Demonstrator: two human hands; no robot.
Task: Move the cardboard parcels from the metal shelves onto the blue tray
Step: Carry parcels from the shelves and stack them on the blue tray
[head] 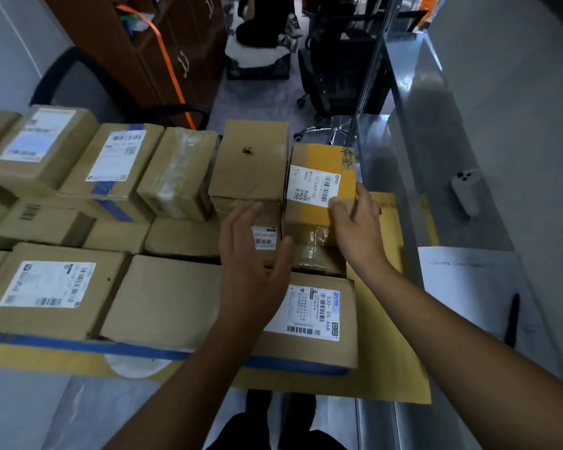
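Note:
Several cardboard parcels are packed on the blue tray (78, 344), whose front rim shows below them. A parcel with yellow tape and a white barcode label (319, 177) sits at the right end of the stack. My right hand (355, 228) rests against its near right corner, fingers spread along the side and thumb on the label. My left hand (251, 254) hovers open, palm down, over a small labelled parcel (265, 237) beside it, holding nothing. In front lies a large parcel with a "530-D5 A68" label (309, 313).
A yellow sheet (387, 368) lies under the tray's right end. To the right runs a steel surface (468, 141) with a white phone (467, 190), a paper (462, 280) and a black pen (512, 319). Behind stand office chairs (338, 66) and a brown cabinet (150, 43).

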